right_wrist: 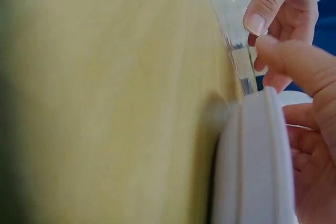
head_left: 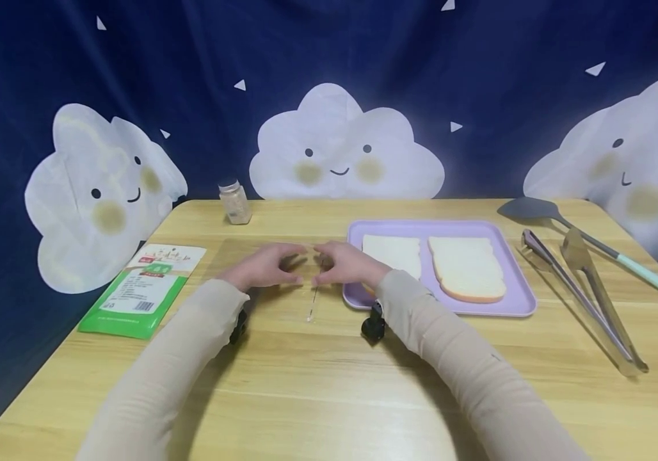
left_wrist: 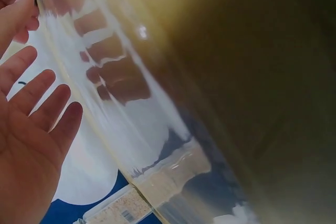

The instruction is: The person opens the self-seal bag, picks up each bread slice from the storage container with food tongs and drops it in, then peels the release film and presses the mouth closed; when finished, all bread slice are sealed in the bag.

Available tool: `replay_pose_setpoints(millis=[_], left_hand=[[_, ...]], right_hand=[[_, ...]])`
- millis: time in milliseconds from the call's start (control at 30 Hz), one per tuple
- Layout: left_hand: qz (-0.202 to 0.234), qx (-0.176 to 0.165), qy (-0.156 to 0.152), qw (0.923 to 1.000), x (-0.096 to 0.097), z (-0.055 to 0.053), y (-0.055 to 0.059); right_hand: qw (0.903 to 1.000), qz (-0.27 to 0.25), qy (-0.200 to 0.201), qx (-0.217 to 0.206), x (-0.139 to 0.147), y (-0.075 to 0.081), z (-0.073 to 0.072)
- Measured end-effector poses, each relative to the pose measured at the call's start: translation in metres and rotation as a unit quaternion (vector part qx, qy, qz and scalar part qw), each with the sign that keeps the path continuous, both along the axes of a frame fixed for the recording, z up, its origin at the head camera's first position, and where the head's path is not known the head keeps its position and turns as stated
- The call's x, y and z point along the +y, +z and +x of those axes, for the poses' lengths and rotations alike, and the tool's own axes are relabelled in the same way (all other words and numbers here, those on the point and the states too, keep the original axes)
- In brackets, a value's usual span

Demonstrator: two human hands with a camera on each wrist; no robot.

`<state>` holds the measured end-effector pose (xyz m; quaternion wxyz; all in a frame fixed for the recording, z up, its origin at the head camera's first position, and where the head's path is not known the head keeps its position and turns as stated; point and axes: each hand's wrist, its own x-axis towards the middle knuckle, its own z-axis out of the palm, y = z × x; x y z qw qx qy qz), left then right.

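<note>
Both hands hover at the table's middle, thumbs and fingertips facing each other with a small gap. My left hand (head_left: 265,266) has its fingers spread and relaxed, with nothing in them in the left wrist view. Beneath it lies a clear, glossy flat board (head_left: 291,310), which mirrors the fingers in the left wrist view. My right hand (head_left: 347,262) has loosely bent fingers by the board's right edge and holds nothing visible. Its wrist is beside a lilac tray (head_left: 521,301), whose rim shows close up in the right wrist view. The right forearm partly covers one bread slice (head_left: 392,250).
A second bread slice (head_left: 470,269) lies on the tray. Metal tongs (head_left: 588,294) and a spatula (head_left: 536,208) with a mint handle are at the right. A small jar (head_left: 235,203) stands at the back left; a green and white packet (head_left: 141,291) lies at the left.
</note>
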<state>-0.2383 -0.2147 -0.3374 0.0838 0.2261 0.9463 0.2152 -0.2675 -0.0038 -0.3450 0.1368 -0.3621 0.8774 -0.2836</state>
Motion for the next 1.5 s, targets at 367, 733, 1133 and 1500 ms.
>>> replay_pose_setpoints(millis=[367,733,1133,1500], left_hand=[[-0.036,-0.05,-0.001,0.9981,0.003,0.0,-0.002],[-0.042,-0.076,-0.001,0.9962,0.001,-0.003,0.0],[-0.017,-0.09,-0.013,0.9957,-0.008,-0.001,-0.003],[-0.018,-0.028,-0.001,0.9994,-0.009,0.0,-0.004]], right_hand=[[0.9988,0.043,0.008,0.023,-0.01,-0.004,-0.003],[0.9962,0.072,0.008,0.049,-0.01,-0.001,-0.003],[0.9973,0.069,-0.015,0.022,-0.012,-0.005,-0.003],[0.9973,0.066,-0.018,0.027,-0.012,-0.006,-0.003]])
